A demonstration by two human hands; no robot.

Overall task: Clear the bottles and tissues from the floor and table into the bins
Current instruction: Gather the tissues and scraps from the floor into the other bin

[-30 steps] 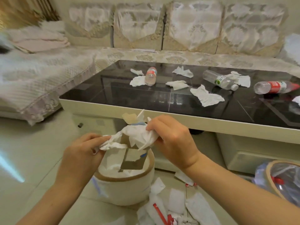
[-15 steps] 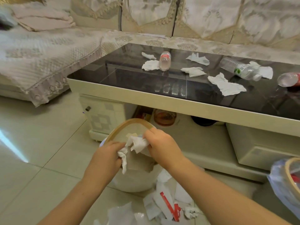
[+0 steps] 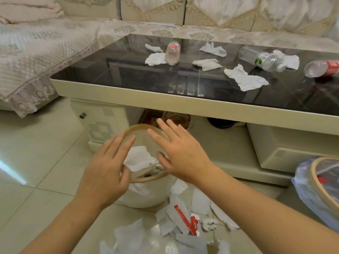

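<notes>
A white bin with a wooden rim [image 3: 146, 180] stands on the floor before the table. White tissues [image 3: 138, 160] lie inside it. My left hand [image 3: 106, 173] and my right hand [image 3: 180, 153] hover flat over its mouth, fingers spread, holding nothing. On the black glass table [image 3: 139, 79] lie several crumpled tissues [image 3: 244, 79] and three plastic bottles: a red-labelled bottle [image 3: 172, 53], a green-labelled bottle [image 3: 260, 58] and a red bottle [image 3: 322, 68] at the right edge. Torn tissues and paper scraps [image 3: 183, 217] litter the floor below the bin.
A second bin [image 3: 315, 184], lined with a blue plastic bag and holding bottles, stands at the right edge. A lace-covered sofa [image 3: 36, 52] wraps around the left and back. Under the table sit a drawer unit [image 3: 102, 123] and a brown jar [image 3: 177, 119].
Both hands let go of the bundle of tissues, which now lies in the white bin. The fingers have spread flat over the bin's mouth.
</notes>
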